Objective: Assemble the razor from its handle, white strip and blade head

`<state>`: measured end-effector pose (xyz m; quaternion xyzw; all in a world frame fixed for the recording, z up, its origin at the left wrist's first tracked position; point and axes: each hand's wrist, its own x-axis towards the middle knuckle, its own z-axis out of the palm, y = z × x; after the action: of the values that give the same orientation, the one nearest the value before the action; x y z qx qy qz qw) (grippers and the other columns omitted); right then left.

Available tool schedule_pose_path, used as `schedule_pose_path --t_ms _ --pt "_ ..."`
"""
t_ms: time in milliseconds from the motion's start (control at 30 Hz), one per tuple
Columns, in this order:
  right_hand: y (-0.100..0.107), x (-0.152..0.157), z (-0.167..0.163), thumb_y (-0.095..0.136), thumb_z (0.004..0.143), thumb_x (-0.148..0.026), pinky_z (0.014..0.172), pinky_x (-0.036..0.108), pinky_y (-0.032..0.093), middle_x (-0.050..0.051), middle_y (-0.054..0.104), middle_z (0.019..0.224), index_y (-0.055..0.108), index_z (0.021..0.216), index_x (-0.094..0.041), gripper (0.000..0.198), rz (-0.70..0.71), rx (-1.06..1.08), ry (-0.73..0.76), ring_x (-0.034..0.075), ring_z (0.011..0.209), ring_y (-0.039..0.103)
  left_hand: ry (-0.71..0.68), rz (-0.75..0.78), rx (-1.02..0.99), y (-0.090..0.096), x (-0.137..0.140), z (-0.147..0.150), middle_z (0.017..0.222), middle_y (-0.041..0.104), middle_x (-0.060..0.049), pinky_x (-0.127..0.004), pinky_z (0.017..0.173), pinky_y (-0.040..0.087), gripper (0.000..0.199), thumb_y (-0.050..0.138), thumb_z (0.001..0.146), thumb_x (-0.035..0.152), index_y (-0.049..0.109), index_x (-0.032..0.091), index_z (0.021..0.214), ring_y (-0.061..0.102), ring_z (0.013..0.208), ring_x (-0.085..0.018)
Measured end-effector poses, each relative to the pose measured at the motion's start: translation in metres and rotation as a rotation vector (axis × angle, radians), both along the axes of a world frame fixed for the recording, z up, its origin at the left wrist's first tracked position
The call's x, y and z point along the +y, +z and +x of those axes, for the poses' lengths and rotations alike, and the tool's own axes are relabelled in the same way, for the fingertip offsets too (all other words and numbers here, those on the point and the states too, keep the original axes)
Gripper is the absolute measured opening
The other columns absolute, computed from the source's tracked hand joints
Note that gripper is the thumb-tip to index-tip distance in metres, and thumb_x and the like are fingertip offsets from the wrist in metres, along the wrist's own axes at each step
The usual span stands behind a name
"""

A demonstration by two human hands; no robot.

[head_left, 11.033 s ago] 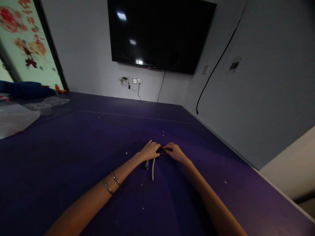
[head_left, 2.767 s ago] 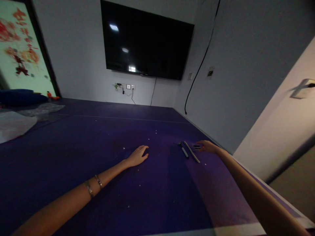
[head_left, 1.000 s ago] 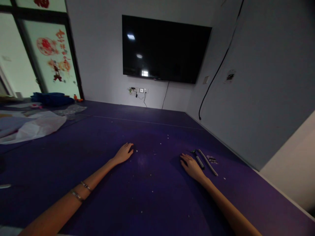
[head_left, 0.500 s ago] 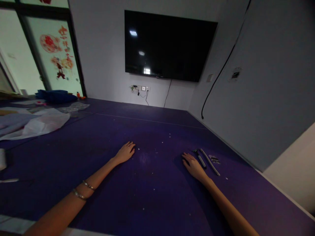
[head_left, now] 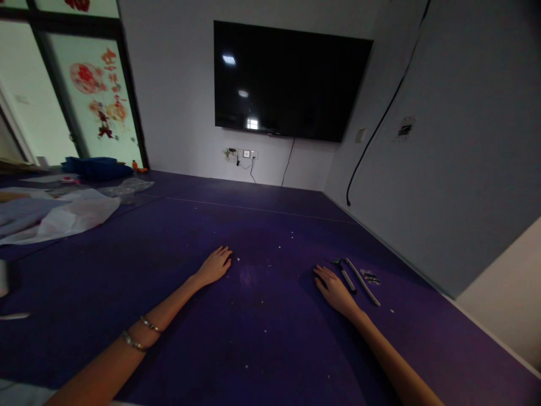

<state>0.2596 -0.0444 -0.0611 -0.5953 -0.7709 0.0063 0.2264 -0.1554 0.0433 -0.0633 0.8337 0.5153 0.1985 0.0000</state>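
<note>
Against a grey wall (head_left: pixel 177 84) with a dark television (head_left: pixel 291 79), a wide purple counter (head_left: pixel 203 349) lies in front of you. Your left hand (head_left: pixel 214 266) and your right hand (head_left: pixel 333 288) rest on it, palms down, both released and grasping nothing. Just beside the right hand, on its right, lie in a row a razor-like tool (head_left: pixel 347 279), a pale curved strip (head_left: pixel 362 282) and a small clear packet (head_left: pixel 371 276). These three look already set aside; whether some handling is left, I cannot tell. Red Chinese characters (head_left: pixel 110 58) decorate the glass door (head_left: pixel 63 73), mostly too blurred for reading; no brand is legible.
</note>
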Motion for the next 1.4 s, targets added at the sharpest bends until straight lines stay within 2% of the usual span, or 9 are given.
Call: schedule_pose_path --t_ms 133,300,433,500,600,767,933,1067,1400 --pt "-0.003 0.001 0.001 0.036 0.088 -0.031 0.104 0.043 0.033 0.013 0.048 0.132 0.055 0.122 -0.011 0.044 0.017 -0.011 0.003 0.025 0.126 0.04 0.001 0.013 -0.024 -0.001 0.0 0.0 0.134 0.047 -0.011 -0.042 0.106 0.027 0.043 0.034 0.087 0.034 0.053 0.014 0.119 0.033 0.13 -0.025" --pt "-0.006 0.003 0.0 0.035 0.088 -0.033 0.104 0.041 0.031 0.014 0.049 0.131 0.055 0.122 -0.01 0.046 0.009 -0.005 -0.002 0.025 0.126 0.04 0.019 -0.003 0.053 0.002 -0.001 0.001 0.135 0.045 -0.014 -0.04 0.107 0.025 0.046 0.032 0.087 0.032 0.051 0.009 0.122 0.032 0.13 -0.025" --pt "0.004 0.004 0.005 0.039 0.086 -0.035 0.102 0.038 0.035 0.014 0.051 0.13 0.055 0.121 -0.012 0.045 0.009 0.058 0.005 0.023 0.121 0.045 0.015 0.002 0.058 0.003 -0.002 0.001 0.134 0.045 -0.015 -0.04 0.107 0.025 0.046 0.032 0.087 0.032 0.052 0.009 0.122 0.032 0.13 -0.025" --pt "0.015 0.004 0.016 0.041 0.084 -0.031 0.098 0.036 0.039 0.014 0.056 0.124 0.058 0.118 -0.012 0.043 0.058 0.096 -0.063 0.023 0.115 0.052 0.013 0.004 0.051 0.002 -0.001 0.0 0.134 0.045 -0.014 -0.041 0.106 0.026 0.046 0.032 0.087 0.032 0.052 0.01 0.121 0.033 0.13 -0.026" --pt "0.033 0.002 0.04 0.042 0.079 -0.022 0.087 0.03 0.044 0.014 0.064 0.11 0.063 0.109 -0.011 0.038 0.106 0.087 -0.263 0.023 0.102 0.059 0.011 0.008 0.046 0.002 -0.001 0.0 0.134 0.046 -0.014 -0.042 0.106 0.027 0.046 0.031 0.088 0.032 0.052 0.01 0.121 0.033 0.129 -0.026" --pt "0.047 -0.007 0.067 0.049 0.076 -0.027 0.064 0.025 0.044 0.012 0.07 0.089 0.069 0.097 -0.013 0.032 -0.075 0.036 -0.48 0.024 0.083 0.065 0.006 0.014 0.047 0.003 -0.001 0.0 0.133 0.046 -0.015 -0.042 0.106 0.027 0.046 0.031 0.088 0.032 0.052 0.009 0.121 0.034 0.129 -0.026" --pt "0.048 -0.012 0.062 0.05 0.075 -0.025 0.055 0.023 0.039 0.009 0.069 0.072 0.072 0.075 -0.016 0.023 -0.193 -0.028 -0.47 0.02 0.069 0.065 0.012 0.022 0.065 0.003 -0.002 0.0 0.133 0.047 -0.015 -0.039 0.107 0.026 0.046 0.031 0.088 0.032 0.052 0.009 0.122 0.035 0.128 -0.025" --pt "0.048 -0.012 0.057 0.049 0.074 -0.021 0.055 0.023 0.037 0.009 0.068 0.072 0.072 0.075 -0.016 0.023 -0.255 -0.083 -0.454 0.021 0.07 0.065 0.014 0.024 0.063 0.002 -0.002 -0.001 0.133 0.047 -0.014 -0.04 0.107 0.026 0.046 0.031 0.088 0.033 0.052 0.009 0.122 0.035 0.129 -0.024" --pt "0.04 -0.01 0.06 0.049 0.071 -0.016 0.058 0.023 0.037 0.009 0.069 0.079 0.07 0.082 -0.017 0.025 -0.272 -0.112 -0.493 0.021 0.077 0.064 0.01 0.013 0.056 0.003 -0.002 -0.001 0.134 0.045 -0.015 -0.041 0.107 0.026 0.048 0.03 0.088 0.033 0.051 0.008 0.123 0.033 0.129 -0.026"
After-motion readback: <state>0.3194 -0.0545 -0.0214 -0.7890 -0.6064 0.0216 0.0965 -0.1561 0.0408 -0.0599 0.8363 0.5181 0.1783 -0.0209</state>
